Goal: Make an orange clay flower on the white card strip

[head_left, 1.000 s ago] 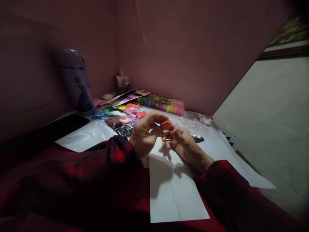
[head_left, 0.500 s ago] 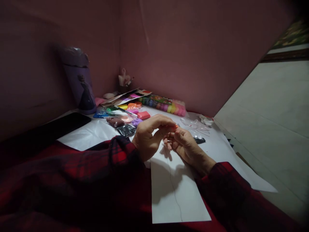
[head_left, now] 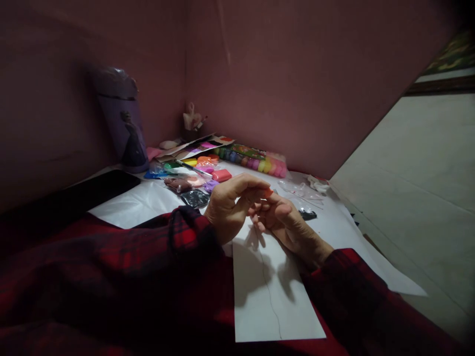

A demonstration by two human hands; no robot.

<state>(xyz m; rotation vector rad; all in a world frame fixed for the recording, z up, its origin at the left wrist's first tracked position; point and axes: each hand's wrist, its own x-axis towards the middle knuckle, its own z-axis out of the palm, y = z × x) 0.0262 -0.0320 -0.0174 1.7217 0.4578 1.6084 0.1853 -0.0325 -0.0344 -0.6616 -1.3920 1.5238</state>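
One small orange lump (head_left: pixel 267 193) sits above the table, at the fingertips of both hands. The left hand (head_left: pixel 232 205) grips it between the thumb and the bent fingers; the right hand (head_left: pixel 289 222) is loosely open beside it, its thumb apart from the lump, and whether a fingertip presses on it cannot be told. Below them lies a white sheet of paper (head_left: pixel 252 316) with a thin wavy line (head_left: pixel 272 301) running along it. Farther out, a white cover (head_left: pixel 356 242) spreads over the table, which stands in a corner between dull pink walls (head_left: pixel 289 74); a pale wall (head_left: pixel 423 168) fills the right. Left of the hands are small packets, among them a black one (head_left: pixel 195 199), a brown one (head_left: pixel 178 185) and a red one (head_left: pixel 221 175). Beyond, a long clear pack (head_left: pixel 256 160) holds a row of coloured lumps. A dark pot (head_left: pixel 190 134) in the far corner holds a brush (head_left: pixel 201 123) and other items. At far left, a purple bin (head_left: pixel 122 131) bears a figure in a long dress; the print on the long pack is too small to read.
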